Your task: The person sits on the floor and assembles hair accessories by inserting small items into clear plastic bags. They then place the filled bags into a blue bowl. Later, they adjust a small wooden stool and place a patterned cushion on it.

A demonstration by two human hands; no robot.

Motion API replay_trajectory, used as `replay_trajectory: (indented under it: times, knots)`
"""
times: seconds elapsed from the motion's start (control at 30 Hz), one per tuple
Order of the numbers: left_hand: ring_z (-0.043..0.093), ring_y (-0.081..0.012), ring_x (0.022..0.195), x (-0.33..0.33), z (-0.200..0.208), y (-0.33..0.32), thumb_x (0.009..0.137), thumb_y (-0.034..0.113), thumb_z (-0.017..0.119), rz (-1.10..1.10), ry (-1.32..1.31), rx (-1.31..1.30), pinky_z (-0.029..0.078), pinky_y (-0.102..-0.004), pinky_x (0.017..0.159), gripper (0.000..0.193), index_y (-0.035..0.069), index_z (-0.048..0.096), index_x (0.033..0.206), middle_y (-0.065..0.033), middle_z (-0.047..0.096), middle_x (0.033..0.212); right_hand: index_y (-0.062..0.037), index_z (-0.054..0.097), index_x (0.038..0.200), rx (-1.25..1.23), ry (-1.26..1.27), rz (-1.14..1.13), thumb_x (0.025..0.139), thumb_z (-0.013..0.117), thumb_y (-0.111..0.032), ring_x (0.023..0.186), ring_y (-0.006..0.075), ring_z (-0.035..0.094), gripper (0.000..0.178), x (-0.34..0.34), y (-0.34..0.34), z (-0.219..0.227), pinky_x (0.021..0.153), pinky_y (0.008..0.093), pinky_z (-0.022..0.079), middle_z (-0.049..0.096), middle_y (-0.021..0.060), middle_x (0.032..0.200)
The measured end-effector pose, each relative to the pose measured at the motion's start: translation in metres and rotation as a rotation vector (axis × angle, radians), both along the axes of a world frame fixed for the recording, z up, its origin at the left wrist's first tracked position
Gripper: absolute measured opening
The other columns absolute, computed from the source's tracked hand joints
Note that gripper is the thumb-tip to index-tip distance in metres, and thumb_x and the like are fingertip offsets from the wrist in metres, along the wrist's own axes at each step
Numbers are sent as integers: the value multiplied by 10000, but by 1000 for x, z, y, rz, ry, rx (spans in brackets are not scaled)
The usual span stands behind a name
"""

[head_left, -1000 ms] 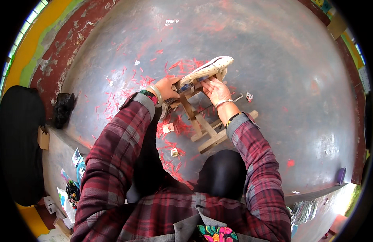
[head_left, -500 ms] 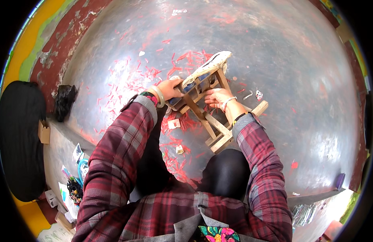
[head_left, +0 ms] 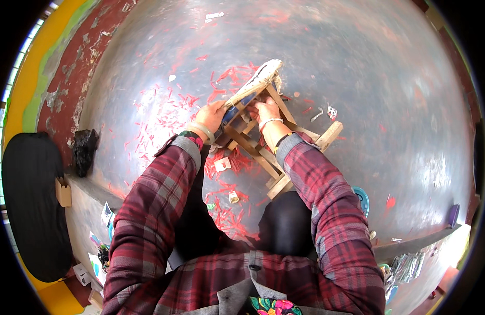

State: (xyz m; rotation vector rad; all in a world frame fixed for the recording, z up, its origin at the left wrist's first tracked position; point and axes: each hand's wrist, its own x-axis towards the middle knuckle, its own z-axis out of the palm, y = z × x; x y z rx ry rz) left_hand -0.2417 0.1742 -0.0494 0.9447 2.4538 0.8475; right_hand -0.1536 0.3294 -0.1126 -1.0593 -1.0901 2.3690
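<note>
A small wooden stool [head_left: 254, 148] lies tipped over in front of my knees, its legs and crossbars toward me. Its seat [head_left: 255, 81] has a pale, worn covering, with dark blue material on the underside. My left hand [head_left: 211, 115] is closed on the near left edge of the seat, thumb on the pale covering. Between the legs, my right hand [head_left: 266, 109] reaches against the seat's underside. Its fingers are curled; their tips and anything between them are hidden by the stool frame.
Red scraps [head_left: 163, 126] litter the grey floor, with small pale box pieces [head_left: 223, 164] among them. A black bag [head_left: 85, 152] sits by the left wall. A blue round rim [head_left: 361, 201] shows beside my right sleeve. A purple object [head_left: 453, 215] stands at the far right.
My right hand has moved left and deeper between the stool's legs, up to the seat's underside. My left hand keeps its hold. The view has shifted a little.
</note>
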Motion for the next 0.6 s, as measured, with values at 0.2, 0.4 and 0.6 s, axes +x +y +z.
replay_trajectory:
  times: [0.2, 0.4, 0.6]
  knots:
    - [560, -377, 903, -2, -1, 8, 829, 192, 464, 35, 95, -80, 445, -391, 768, 275, 98, 594, 1053, -217, 593, 930, -91, 399, 1245, -46, 117, 108, 780, 467, -18, 754, 207, 618, 476, 7, 1, 3, 555, 279, 431, 584, 64, 998]
    - [571, -377, 870, -15, -14, 8, 808, 166, 471, 35, 41, -95, 460, -390, 724, 249, 122, 631, 993, -216, 593, 908, -54, 500, 1075, 0, 99, 48, 764, 505, -14, 659, 159, 601, 313, 7, -9, 5, 473, 250, 417, 599, 79, 875]
    - [563, -394, 821, 0, -5, 17, 806, 169, 486, 62, 123, -39, 451, -405, 688, 214, 101, 627, 952, -229, 580, 838, -41, 510, 1066, -156, 153, 68, 781, 506, -32, 593, 150, 538, 285, 3, -3, -7, 498, 260, 443, 567, 61, 793]
